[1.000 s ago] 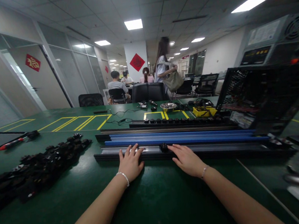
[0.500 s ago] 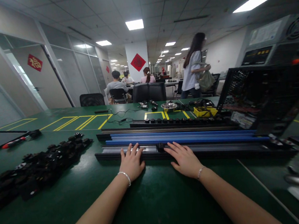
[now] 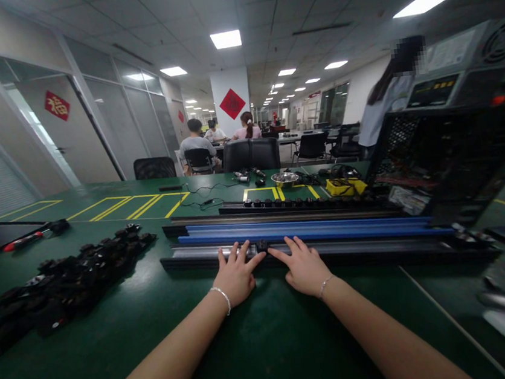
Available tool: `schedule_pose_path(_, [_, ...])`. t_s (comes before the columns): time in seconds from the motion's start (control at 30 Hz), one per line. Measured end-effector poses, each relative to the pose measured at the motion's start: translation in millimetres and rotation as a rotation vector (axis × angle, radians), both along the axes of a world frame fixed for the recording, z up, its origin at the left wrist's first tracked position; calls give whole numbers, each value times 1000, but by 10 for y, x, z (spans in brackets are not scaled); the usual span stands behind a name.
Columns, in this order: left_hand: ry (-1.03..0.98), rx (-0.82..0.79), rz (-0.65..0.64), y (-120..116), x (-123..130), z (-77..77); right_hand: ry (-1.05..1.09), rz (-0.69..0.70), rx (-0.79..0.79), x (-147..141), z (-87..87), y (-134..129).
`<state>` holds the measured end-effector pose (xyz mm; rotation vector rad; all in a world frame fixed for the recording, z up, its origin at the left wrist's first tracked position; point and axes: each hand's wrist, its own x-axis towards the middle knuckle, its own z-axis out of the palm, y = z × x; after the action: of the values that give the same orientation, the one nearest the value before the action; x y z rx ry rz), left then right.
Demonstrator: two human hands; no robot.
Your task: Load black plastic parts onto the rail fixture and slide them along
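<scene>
A long dark rail with a shiny grey channel (image 3: 354,247) lies across the green table in front of me. In that channel sits a small black block (image 3: 262,245). My left hand (image 3: 235,276) rests on the rail left of the block, fingers spread, its index finger pointing at the block's side. From the right, my right hand (image 3: 306,267) lies on the rail with fingers apart, its index fingertip at or close to the block. Whether either fingertip presses the block I cannot tell. Just behind runs a blue rail (image 3: 312,230).
A heap of black parts (image 3: 75,276) lies on the left, near a red-handled tool (image 3: 24,241). An opened computer case (image 3: 458,154) stands at the right. A metal bowl (image 3: 285,178) and a yellow item (image 3: 346,187) lie farther back. A person (image 3: 383,101) stands beyond the case.
The black block has shifted slightly left along the rail. My left hand has moved right toward it, and my right hand a little left. The person behind has walked right.
</scene>
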<state>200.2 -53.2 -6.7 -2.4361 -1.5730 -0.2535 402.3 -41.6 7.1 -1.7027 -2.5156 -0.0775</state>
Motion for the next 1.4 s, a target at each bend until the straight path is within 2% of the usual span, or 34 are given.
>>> schedule_pose_path(0.17, [7,-96,57,65,89,48,-30,-45,6,-95,-23,-5])
schedule_pose_path(0.43, [38,-226,135,137,272,108,-33,-41,75,-82,-105,-29])
schedule_pose_path(0.87, [25,-166,67,135,198,121,0,-25,105,-53,-109,-39])
schedule_pose_path(1.13, [11,-151,91,107,147,196,-1,-26,99,-50,-110,-38])
schedule_pose_path(1.4, [0,-127,109,86,35,199,-16,-34,71,-66,-90,-44])
